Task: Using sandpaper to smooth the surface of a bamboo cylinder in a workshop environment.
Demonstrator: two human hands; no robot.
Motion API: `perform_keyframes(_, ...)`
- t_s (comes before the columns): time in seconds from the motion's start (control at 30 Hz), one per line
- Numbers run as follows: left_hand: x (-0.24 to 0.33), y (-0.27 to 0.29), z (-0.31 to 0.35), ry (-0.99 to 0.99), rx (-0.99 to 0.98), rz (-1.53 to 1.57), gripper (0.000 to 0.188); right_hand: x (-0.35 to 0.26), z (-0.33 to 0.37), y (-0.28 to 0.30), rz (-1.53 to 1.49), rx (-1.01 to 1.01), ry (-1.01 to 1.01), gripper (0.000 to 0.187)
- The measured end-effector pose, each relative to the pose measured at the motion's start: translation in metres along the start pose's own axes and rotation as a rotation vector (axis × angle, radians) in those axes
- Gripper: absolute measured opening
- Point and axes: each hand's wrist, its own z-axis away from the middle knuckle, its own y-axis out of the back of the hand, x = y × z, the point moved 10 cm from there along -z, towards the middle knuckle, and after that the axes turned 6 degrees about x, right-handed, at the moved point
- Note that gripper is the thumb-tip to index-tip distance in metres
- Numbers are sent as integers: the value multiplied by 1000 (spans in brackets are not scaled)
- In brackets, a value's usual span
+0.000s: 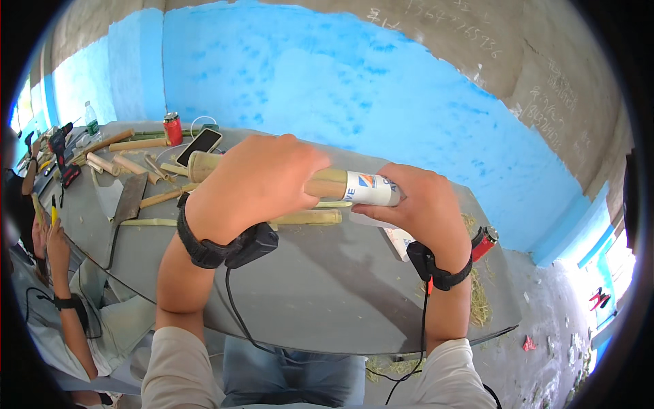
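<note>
A pale bamboo tube [328, 185] is held level above the grey table. My left hand [262, 178] is closed around it, and its thicker jointed end sticks out to the left of that hand. Around its right end wraps a white sheet [371, 189] with printed blue and orange marks. My right hand [430, 208] is closed on this sheet, thumb below and fingers over the end, hiding the tip. Beneath the tube, a split bamboo piece [313, 217] lies on the table. A white printed packet [398, 243] rests partly hidden beside my right wrist.
Left on the table are a cleaver [127, 202], several bamboo pieces [126, 163], a phone [200, 146], a red can [173, 129] and a drill [61, 160]. Another red can [485, 243] and shavings [480, 300] sit right. A co-worker's hand [57, 249] is at far left.
</note>
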Motion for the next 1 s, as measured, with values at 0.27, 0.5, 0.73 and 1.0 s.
perform_keyframes(0.27, -6, 11, 5, 27, 56, -5, 30, -25, 4, 5, 19, 121, 159, 47)
perform_keyframes(0.5, -12, 8, 5, 37, 57, -14, 30, -29, 5, -3, -37, 66, 166, 44)
perform_keyframes(0.73, -21, 3, 1, 152, -68, 131, 29, -39, 8, 13, 3, 193, 255, 48)
perform_keyframes(1.0, -16, 10, -5, 54, 10, 170, 31, -37, 6, 14, 233, 193, 150, 85)
